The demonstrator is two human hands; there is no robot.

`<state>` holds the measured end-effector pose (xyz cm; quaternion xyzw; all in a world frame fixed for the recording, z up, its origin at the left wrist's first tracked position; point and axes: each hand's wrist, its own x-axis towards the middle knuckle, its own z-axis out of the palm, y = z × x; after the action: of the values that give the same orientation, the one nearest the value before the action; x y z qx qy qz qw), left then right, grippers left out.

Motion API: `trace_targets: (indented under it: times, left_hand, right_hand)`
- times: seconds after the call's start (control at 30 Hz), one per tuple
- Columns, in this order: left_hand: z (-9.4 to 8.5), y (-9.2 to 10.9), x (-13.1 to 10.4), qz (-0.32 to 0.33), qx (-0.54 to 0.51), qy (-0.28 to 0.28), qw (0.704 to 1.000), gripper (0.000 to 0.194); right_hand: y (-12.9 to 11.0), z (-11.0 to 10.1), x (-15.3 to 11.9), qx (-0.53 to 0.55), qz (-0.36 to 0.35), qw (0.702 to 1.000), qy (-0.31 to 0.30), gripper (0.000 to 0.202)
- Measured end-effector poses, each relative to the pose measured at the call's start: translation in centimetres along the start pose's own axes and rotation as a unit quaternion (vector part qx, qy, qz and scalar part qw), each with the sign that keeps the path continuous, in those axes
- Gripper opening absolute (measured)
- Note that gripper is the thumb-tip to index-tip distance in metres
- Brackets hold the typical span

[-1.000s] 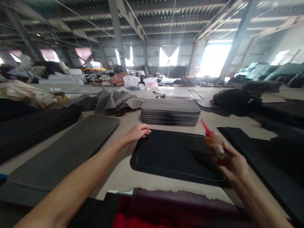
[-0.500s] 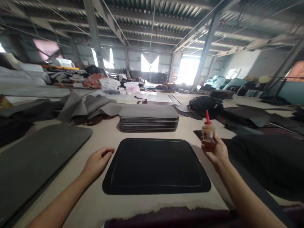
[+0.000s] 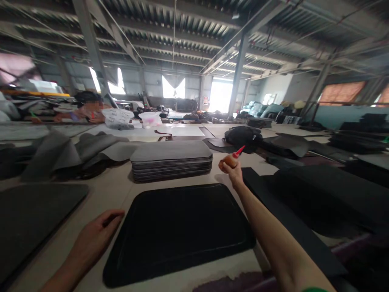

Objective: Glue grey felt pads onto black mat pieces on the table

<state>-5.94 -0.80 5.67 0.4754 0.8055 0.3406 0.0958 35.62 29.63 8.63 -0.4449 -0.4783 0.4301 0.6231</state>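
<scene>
A black rounded-corner panel (image 3: pixel 179 227) lies flat on the table in front of me, with a thin pale line running near its edges. My right hand (image 3: pixel 233 172) is wrapped around a small glue bottle (image 3: pixel 230 161), brownish with a red pointed nozzle. It holds the bottle tilted, nozzle up and to the right, above the table beyond the panel's far right corner. Beside the panel's left edge rests my left hand (image 3: pixel 97 233), its fingers loosely bent and the thumb slightly apart, with nothing seen in it. Whether its fingertips touch the panel I cannot tell.
Behind the panel stands a neat stack of grey panels (image 3: pixel 172 160). A large dark sheet (image 3: pixel 39 219) lies at left, crumpled grey material (image 3: pixel 79 150) behind it. Dark material (image 3: pixel 328 198) covers the right side. Across the tables, a person (image 3: pixel 88 107) sits near white bags (image 3: pixel 118 117).
My view has swung to the right. My right hand has moved forward and inward with the glue bottle, tipping it from upright to tilted. My left hand stays beside the panel.
</scene>
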Motion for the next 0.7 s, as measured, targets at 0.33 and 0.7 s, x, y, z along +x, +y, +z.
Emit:
trace_targets:
  times: [0.33,0.7]
  left_hand:
    - [-1.6,2.2,0.0,-0.025,0.026,-0.043,0.998,0.042]
    - [-0.9,1.1,0.0,0.002,0.018,-0.034,0.999,0.036]
  right_hand:
    - [0.8,-0.6,-0.2,-0.401,0.036,0.913,-0.063,0.034]
    - [-3.3,-12.5,-0.1,-0.611,-0.003,0.791,-0.027,0.036]
